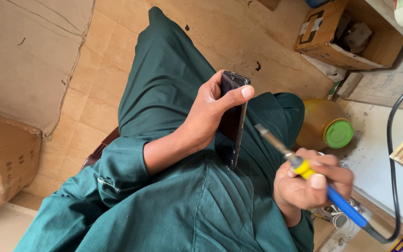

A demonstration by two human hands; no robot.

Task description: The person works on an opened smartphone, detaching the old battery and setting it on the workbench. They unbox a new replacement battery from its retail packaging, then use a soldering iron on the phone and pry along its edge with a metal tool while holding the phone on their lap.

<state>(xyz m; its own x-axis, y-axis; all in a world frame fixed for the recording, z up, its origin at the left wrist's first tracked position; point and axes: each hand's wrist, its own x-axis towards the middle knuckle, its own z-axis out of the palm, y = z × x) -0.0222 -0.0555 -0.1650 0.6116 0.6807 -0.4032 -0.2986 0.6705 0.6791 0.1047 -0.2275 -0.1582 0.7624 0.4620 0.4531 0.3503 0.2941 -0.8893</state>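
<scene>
Head view, looking down at a seated person's lap, clothed in dark green fabric with stitched pleats.

Much is cut off or hidden. The smartphone (233, 122) is seen almost edge-on, so its dark glass face is hard to read; its lower end rests against the green cloth over the lap, and the palm covers part of its back. The left hand (209, 112) grips it upright, fingers wrapped round one long edge, the thumb pressed flat on the top corner. The right hand (309, 184) is clenched around a soldering iron (313, 177), held like a pen. Its thin metal tip points up and left, near the phone's edge but apart from it. A yellow collar shows between the fingers, and the smooth blue plastic handle runs down towards the bottom right corner, where a black cable (392, 154) loops up and out of the frame.

To the right, a pale, scuffed bench (378, 158) is only partly visible. Beside its edge, on the floor, stands a rounded amber plastic jar (323, 123) with a green screw lid. An open cardboard box (339, 35) sits at the top right, its contents unclear. The floor (108, 70) is glossy beige tile. At the left lie a grey cushion (29, 56) and a cardboard carton (5, 163), both cropped.
</scene>
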